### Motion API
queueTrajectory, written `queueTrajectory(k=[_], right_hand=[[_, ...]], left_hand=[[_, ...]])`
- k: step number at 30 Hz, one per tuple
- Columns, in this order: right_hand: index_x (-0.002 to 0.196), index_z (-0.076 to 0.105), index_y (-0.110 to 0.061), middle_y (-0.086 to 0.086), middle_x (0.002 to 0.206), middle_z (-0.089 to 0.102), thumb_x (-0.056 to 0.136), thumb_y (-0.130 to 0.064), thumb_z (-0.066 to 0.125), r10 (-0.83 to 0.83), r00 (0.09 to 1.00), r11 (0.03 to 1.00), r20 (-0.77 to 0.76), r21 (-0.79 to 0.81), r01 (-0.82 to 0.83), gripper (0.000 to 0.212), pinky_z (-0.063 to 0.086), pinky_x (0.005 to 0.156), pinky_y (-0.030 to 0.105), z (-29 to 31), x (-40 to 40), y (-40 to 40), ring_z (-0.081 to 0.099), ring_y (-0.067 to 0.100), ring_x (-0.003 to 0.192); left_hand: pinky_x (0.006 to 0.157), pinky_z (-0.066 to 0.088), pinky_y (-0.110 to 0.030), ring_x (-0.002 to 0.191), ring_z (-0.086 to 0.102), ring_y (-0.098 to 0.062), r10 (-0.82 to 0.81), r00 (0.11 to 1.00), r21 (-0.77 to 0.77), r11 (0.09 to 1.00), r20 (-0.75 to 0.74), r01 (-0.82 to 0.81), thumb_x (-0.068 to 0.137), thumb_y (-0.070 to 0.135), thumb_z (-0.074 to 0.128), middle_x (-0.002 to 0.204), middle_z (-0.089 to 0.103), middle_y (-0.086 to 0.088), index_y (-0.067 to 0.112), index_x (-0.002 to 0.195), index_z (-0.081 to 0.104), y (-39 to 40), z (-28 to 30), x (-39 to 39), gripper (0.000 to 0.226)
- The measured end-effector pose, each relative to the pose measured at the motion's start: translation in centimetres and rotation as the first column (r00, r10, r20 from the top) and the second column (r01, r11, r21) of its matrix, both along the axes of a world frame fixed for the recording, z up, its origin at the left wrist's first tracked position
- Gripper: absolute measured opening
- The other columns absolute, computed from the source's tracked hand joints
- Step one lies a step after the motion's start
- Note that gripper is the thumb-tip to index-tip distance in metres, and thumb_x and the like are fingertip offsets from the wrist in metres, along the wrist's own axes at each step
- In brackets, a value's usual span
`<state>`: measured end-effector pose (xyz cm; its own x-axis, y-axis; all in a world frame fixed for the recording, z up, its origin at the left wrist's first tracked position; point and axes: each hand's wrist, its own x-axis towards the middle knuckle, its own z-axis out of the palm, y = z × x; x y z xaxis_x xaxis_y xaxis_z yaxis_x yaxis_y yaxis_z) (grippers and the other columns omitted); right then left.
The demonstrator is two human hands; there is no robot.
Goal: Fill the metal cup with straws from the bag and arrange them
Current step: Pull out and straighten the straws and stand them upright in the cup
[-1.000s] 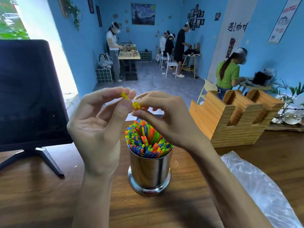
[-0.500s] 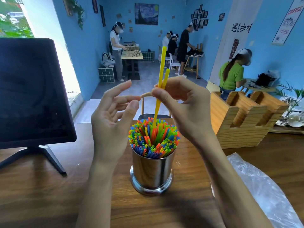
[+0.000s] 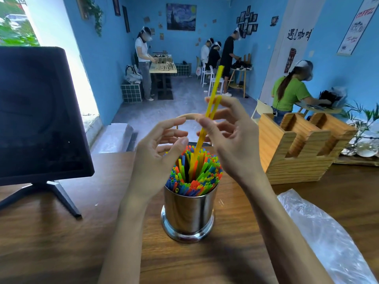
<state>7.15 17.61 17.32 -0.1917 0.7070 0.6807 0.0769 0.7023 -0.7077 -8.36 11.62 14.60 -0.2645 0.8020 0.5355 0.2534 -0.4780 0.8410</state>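
A moment ago we held two yellow straws (image 3: pixel 213 101) high; now our right hand (image 3: pixel 231 136) pinches them, tips sunk into the metal cup (image 3: pixel 189 214). Our left hand (image 3: pixel 158 152) stays spread, holding nothing. The cup looks nearly full.

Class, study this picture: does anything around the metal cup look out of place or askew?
Yes. Two yellow straws stick up far above the packed straws in the metal cup, leaning to the right. The right hand pinches them, so they are not yet seated. The left hand holds nothing. Nothing looks spilled.
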Motion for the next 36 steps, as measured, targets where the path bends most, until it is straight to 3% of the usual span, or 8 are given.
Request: queueTrajectory(k=[5,11,16,19,23,25,30,36], right_hand=[[0.110,0.057,-0.027,-0.008,0.098,0.069,0.094,-0.021,0.073,0.011,0.971,0.998,0.241,-0.056,0.003,0.024,0.061,0.064,0.045,-0.5,0.7,0.6,0.072,0.011,0.069],[0.153,0.020,-0.053,-0.009,0.084,0.067,0.090,-0.019,0.076,-0.002,0.919,1.000,0.394,0.018,-0.006,0.091,0.060,0.076,0.035,-2.5,0.6,0.6,0.070,0.005,0.075],[0.153,0.004,-0.061,-0.003,0.076,0.061,0.092,-0.014,0.074,-0.021,0.922,0.993,0.386,0.115,-0.025,0.104,0.058,0.071,0.039,-3.2,0.6,1.1,0.065,0.008,0.066],[0.151,0.031,-0.053,-0.007,0.082,0.067,0.090,-0.021,0.077,-0.072,0.916,0.993,0.395,0.114,0.029,0.082,0.058,0.074,0.038,-3.5,0.7,1.5,0.068,0.008,0.073],[0.100,0.078,-0.025,-0.013,0.085,0.067,0.090,-0.038,0.074,-0.145,0.877,0.982,0.458,0.175,0.071,0.016,0.051,0.074,0.036,-4.8,0.2,1.5,0.061,0.009,0.080],[0.096,0.080,-0.026,-0.013,0.084,0.066,0.094,-0.045,0.065,-0.139,0.854,0.986,0.501,0.151,0.072,0.024,0.046,0.075,0.035,-5.4,0.3,1.5,0.057,0.011,0.085],[0.140,0.045,-0.043,-0.002,0.095,0.070,0.099,-0.039,0.062,-0.017,0.852,1.000,0.523,0.017,0.010,0.045,0.053,0.080,0.036,-4.9,0.6,1.5,0.066,0.014,0.091],[0.114,0.077,-0.027,-0.006,0.107,0.073,0.102,-0.047,0.051,0.020,0.791,0.999,0.612,0.019,-0.040,0.034,0.046,0.091,0.034,-4.9,1.0,1.4,0.057,0.009,0.106]], left_hand=[[0.085,0.056,-0.023,0.095,0.070,-0.009,-0.002,0.997,-0.097,0.995,-0.072,-0.005,0.094,0.019,0.072,0.097,0.075,0.009,0.034,0.115,0.069,0.9,-1.1,-0.3,0.026],[0.085,0.056,-0.026,0.098,0.068,-0.007,0.068,0.997,-0.028,0.997,-0.046,-0.069,0.093,0.016,0.073,0.105,0.071,0.010,0.039,0.116,0.067,1.2,-1.2,0.4,0.033],[0.084,0.054,-0.023,0.097,0.066,-0.006,0.080,0.996,0.010,0.997,-0.031,-0.080,0.094,0.014,0.071,0.108,0.069,0.011,0.043,0.119,0.063,1.1,-1.2,0.7,0.039],[0.085,0.055,-0.026,0.097,0.067,-0.007,0.075,0.997,0.008,0.997,-0.036,-0.074,0.094,0.014,0.071,0.107,0.068,0.012,0.045,0.117,0.062,1.2,-1.3,0.8,0.039],[0.087,0.057,-0.035,0.099,0.066,-0.009,0.080,0.995,-0.004,0.997,-0.051,-0.080,0.095,0.013,0.070,0.110,0.070,0.009,0.039,0.110,0.069,1.5,-1.8,0.5,0.030],[0.088,0.057,-0.036,0.099,0.067,-0.011,0.074,0.996,-0.005,0.997,-0.047,-0.075,0.095,0.012,0.069,0.111,0.071,0.006,0.035,0.106,0.072,1.7,-1.9,0.3,0.025],[0.090,0.057,-0.036,0.100,0.068,-0.010,0.088,0.995,-0.025,0.996,-0.039,-0.089,0.095,0.013,0.069,0.109,0.072,0.007,0.030,0.107,0.073,1.9,-1.9,-0.2,0.021],[0.089,0.057,-0.038,0.102,0.067,-0.009,0.100,0.994,-0.041,0.994,-0.048,-0.102,0.096,0.015,0.069,0.111,0.072,0.009,0.028,0.110,0.072,1.9,-2.1,-0.4,0.019]])
